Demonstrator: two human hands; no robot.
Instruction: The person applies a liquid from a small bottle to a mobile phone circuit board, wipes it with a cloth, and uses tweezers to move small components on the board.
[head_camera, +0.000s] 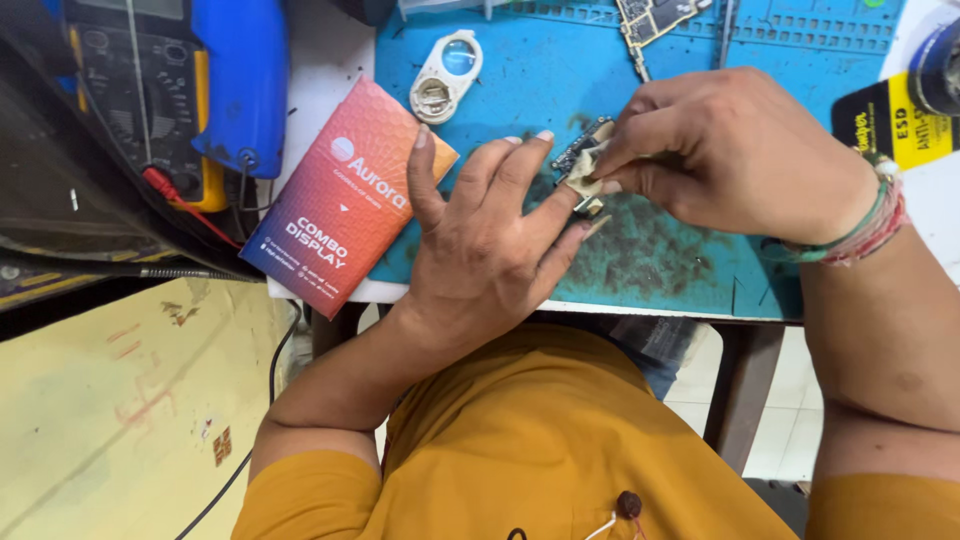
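A blue mat covers the table and takes up most of the upper frame, stained dark near its front edge at about 5 o'clock from the hands. At 9 o'clock from the hands lies one red and blue box, flat and tilted, its lower corner hanging over the table edge. Past it, at 10 o'clock, sits one meter with a red lead, and one blue tool stands beside it. At 11 o'clock a white loupe rests on the mat. At 12 o'clock a second, bare board lies at the far edge. At 2 o'clock there is a yellow and black label.

The left hand rests palm down on the mat, fingers spread and extended, its fingertips pinning the near end of one small circuit board. The right hand, banded at the wrist, comes in from 3 o'clock with thumb and fingers pinched together on a pale wad, pressed against the board.

The board sits between the two hands, just above the mat's centre. It looks light, thin and stiff, likely fragile where small parts are mounted, and prone to skidding on the smooth mat. The bare edges seem the safest grip, keeping fingers off the components. The wad looks soft and will give under pressure.

Count: two hands, two boards, one box, one loupe, one meter.
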